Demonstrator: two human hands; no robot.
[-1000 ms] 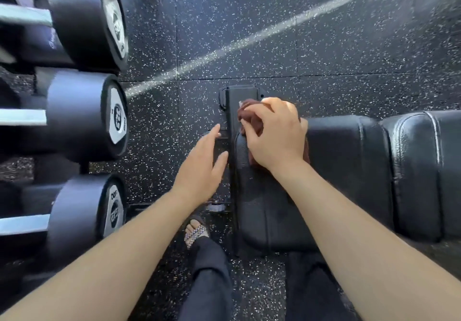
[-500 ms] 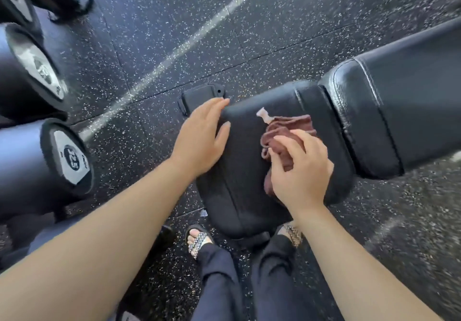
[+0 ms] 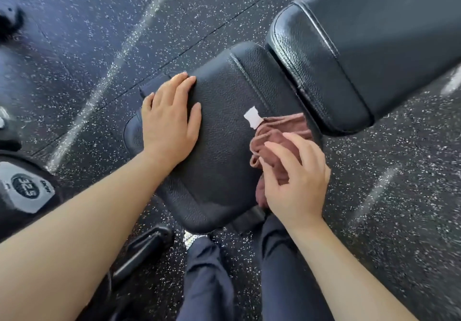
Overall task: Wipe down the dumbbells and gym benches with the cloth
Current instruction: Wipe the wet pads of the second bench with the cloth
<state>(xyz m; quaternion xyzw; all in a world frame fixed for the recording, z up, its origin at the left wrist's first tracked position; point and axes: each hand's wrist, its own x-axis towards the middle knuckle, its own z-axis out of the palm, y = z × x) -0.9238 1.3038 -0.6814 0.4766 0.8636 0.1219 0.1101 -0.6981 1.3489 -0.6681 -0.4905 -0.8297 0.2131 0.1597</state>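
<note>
A black padded gym bench seat lies below me, with its longer back pad running off to the upper right. My left hand rests flat on the seat's left edge, fingers together, holding nothing. A crumpled reddish-brown cloth with a white tag lies on the seat's right side. My right hand presses on the cloth, its fingers curled over the cloth. One dumbbell head marked 32.5 shows at the left edge.
Black rubber flooring with white speckles and pale stripes surrounds the bench. A black bench foot juts out near my legs at the bottom. Part of another dark dumbbell is blurred at the upper left.
My right hand has dragged the cloth from the seat's front end across to its right side. My left hand settled flat on the seat's left edge. The view swung away from the dumbbell rack.
</note>
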